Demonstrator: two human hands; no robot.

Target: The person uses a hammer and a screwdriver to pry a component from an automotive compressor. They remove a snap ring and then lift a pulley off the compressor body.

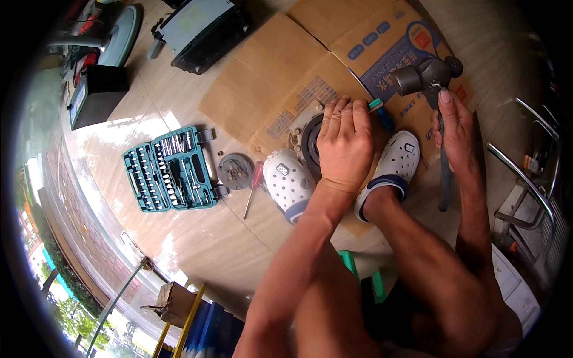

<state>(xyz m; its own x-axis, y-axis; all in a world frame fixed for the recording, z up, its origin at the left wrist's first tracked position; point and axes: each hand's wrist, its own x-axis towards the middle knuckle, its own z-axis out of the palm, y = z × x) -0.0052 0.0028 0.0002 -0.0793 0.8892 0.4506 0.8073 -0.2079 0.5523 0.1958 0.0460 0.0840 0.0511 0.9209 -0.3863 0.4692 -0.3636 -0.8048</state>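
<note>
Worn on the person's head, the left fisheye camera looks steeply down from above the legs [418, 250], close over the left hand [346, 143] and right hand [458, 132], taking in a wide sweep of floor [239, 238] around them.

Blue printing [368, 40] and small dark text [314, 90] stand on the flattened cardboard [250, 74].

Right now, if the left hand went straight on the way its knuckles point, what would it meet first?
Probably the thin metal shaft of the blue-handled tool, over the cardboard beyond the left hand. Depth is unclear, so the hand might pass above it.
</note>
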